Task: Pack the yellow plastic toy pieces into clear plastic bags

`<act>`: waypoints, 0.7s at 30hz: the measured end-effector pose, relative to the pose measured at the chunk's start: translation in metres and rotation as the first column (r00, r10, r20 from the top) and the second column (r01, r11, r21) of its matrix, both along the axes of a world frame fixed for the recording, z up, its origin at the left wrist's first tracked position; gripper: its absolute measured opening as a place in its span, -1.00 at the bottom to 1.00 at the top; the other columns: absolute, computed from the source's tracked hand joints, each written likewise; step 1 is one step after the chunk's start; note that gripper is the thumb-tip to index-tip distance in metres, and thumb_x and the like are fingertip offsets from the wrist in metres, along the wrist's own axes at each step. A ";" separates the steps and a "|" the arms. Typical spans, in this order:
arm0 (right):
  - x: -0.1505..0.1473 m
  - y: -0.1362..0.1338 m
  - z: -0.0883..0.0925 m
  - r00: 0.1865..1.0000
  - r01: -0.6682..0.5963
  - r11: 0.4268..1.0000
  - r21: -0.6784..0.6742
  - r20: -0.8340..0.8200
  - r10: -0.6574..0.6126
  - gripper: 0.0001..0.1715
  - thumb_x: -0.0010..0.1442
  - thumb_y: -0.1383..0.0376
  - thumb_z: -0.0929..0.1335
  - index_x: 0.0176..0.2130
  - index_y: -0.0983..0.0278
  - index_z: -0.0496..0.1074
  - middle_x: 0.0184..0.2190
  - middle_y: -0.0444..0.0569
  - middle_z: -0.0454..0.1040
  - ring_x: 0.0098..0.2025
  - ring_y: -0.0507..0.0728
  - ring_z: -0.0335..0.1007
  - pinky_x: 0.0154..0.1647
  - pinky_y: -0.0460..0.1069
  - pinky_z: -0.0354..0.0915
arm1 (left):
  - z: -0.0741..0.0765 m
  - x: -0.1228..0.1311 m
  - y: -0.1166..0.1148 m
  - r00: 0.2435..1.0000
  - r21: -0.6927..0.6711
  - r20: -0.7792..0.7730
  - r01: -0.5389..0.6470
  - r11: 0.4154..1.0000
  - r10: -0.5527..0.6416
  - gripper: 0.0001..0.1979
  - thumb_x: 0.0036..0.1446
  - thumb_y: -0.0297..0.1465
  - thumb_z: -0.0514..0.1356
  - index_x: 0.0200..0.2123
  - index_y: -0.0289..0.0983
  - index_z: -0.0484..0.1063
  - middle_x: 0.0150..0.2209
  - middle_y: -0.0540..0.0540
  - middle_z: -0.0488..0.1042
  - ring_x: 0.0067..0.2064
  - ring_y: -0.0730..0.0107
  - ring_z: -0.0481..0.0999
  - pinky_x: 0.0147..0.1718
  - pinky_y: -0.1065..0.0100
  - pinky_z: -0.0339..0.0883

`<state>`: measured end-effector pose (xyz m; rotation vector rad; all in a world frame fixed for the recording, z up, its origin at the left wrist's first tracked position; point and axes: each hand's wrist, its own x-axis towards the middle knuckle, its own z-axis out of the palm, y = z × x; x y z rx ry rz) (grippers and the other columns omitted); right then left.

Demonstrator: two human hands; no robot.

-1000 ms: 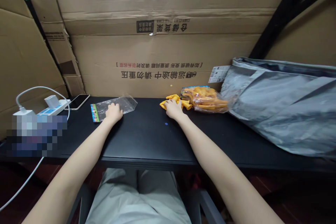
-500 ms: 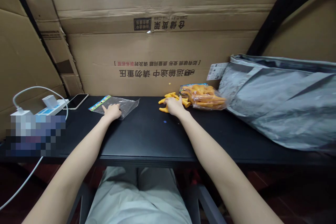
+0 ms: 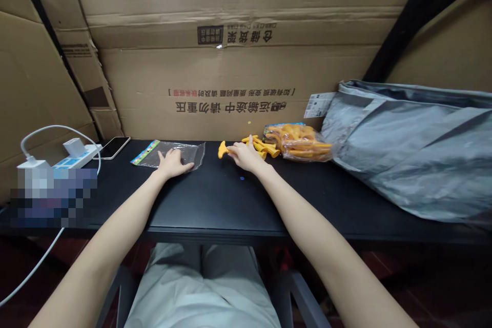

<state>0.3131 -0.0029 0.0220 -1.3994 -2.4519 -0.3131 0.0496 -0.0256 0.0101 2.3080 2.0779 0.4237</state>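
A clear plastic bag [image 3: 149, 155] with a colourful header strip lies flat on the black table. My left hand [image 3: 172, 165] rests on it with the fingers spread, its thumb pointing right. Between the fingers of my right hand [image 3: 248, 156] is a yellow plastic piece [image 3: 222, 149]; its T-shaped end sticks out to the left and the rest is hidden by the hand. Just behind and right of that hand lie several loose yellow plastic pieces [image 3: 272, 150] with flared ends. Beside them a filled clear bag [image 3: 298, 143] holds more yellow pieces.
A large grey bag [image 3: 411, 148] takes up the right side of the table. On the left are a phone [image 3: 115, 147], a power strip [image 3: 79, 158] and a white cable [image 3: 57, 127]. A cardboard wall [image 3: 230, 72] closes off the back. A small blue dot [image 3: 242, 178] lies mid-table.
My right hand has moved slightly left, taking one yellow piece away from the loose pile. My left hand has shifted a little right on the clear bag, its fingers spreading wider.
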 end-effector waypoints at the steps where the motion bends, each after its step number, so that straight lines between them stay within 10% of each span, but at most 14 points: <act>1: -0.006 -0.003 0.001 0.999 -0.031 0.999 -0.006 -0.026 0.031 -0.66 0.24 0.34 0.19 -0.05 0.26 0.41 -0.19 0.04 0.43 -0.12 0.15 0.33 0.18 0.28 -0.16 | 0.000 0.002 0.000 0.999 0.000 0.013 0.037 0.999 -0.037 -0.57 -0.03 -0.04 0.10 -0.25 -0.27 0.32 -0.08 -0.26 0.43 0.10 -0.05 0.26 0.10 -0.27 -0.20; 7: -0.038 -0.017 -0.005 0.984 -0.137 0.985 -0.109 -0.126 0.123 -0.65 0.24 0.24 0.22 -0.03 0.26 0.42 -0.20 0.05 0.42 -0.15 0.13 0.35 0.04 0.10 0.11 | 0.000 0.013 -0.001 0.982 -0.041 0.079 0.174 0.984 -0.171 -0.81 -0.07 -0.26 0.11 -0.38 -0.24 0.27 -0.31 -0.11 0.48 -0.16 0.14 0.44 0.05 -0.16 0.01; 12: -0.045 -0.019 -0.007 0.975 -0.179 0.967 -0.182 -0.167 0.149 -0.63 0.24 0.21 0.23 0.02 0.20 0.37 -0.16 0.03 0.43 -0.08 0.15 0.35 0.15 0.29 -0.07 | 0.000 0.014 -0.002 0.982 -0.040 0.069 0.179 0.983 -0.176 -0.79 -0.03 -0.21 0.10 -0.41 -0.24 0.28 -0.30 -0.14 0.49 -0.17 0.12 0.44 0.02 -0.14 0.06; 21: -0.010 -0.020 0.014 0.991 0.130 0.916 -0.379 0.054 -0.119 -0.60 -0.02 0.16 0.40 -0.18 0.32 0.44 -0.16 0.14 0.46 -0.09 0.29 0.38 -0.11 0.10 0.24 | -0.004 0.014 0.002 0.974 0.020 0.044 0.221 0.975 -0.221 -0.91 -0.03 -0.44 0.04 -0.54 -0.24 0.27 -0.29 -0.10 0.49 -0.16 0.22 0.45 0.13 -0.09 -0.05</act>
